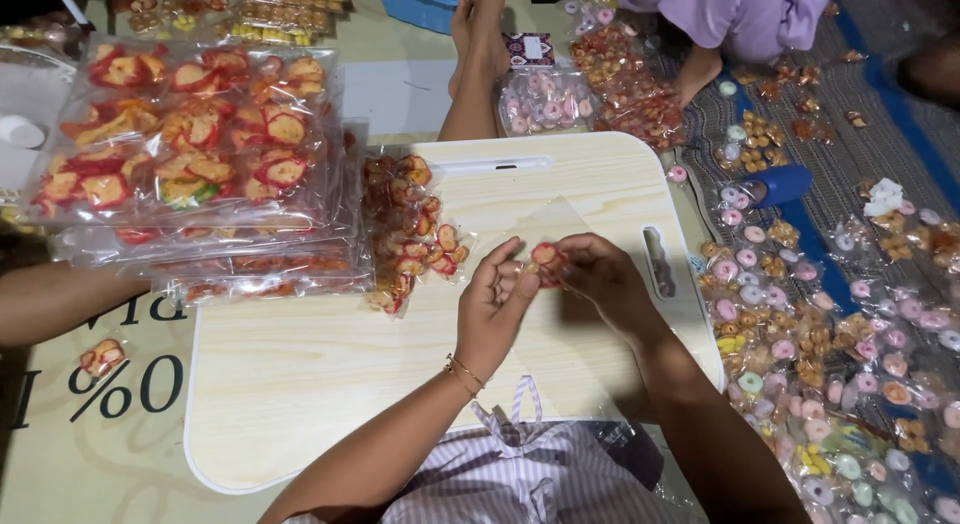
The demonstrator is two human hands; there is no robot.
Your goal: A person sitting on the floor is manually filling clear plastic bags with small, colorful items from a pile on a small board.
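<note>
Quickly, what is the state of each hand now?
Left hand: fingers closed on the clear plastic bag.
Right hand: closed, pinching a small red-and-yellow snack piece at the bag.

Both hands meet over the pale worktop [300,384]: the left hand [493,306] and right hand [600,279] pinch a red candy [544,254] at a clear bag [545,224]. Filled bags [190,144] are stacked just left.

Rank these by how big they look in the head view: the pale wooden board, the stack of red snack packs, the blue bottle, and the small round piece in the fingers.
1. Pale wooden board
2. Stack of red snack packs
3. Blue bottle
4. Small round piece, held between both hands

The bottle lies farther from the camera, but the gap is plain.
</note>
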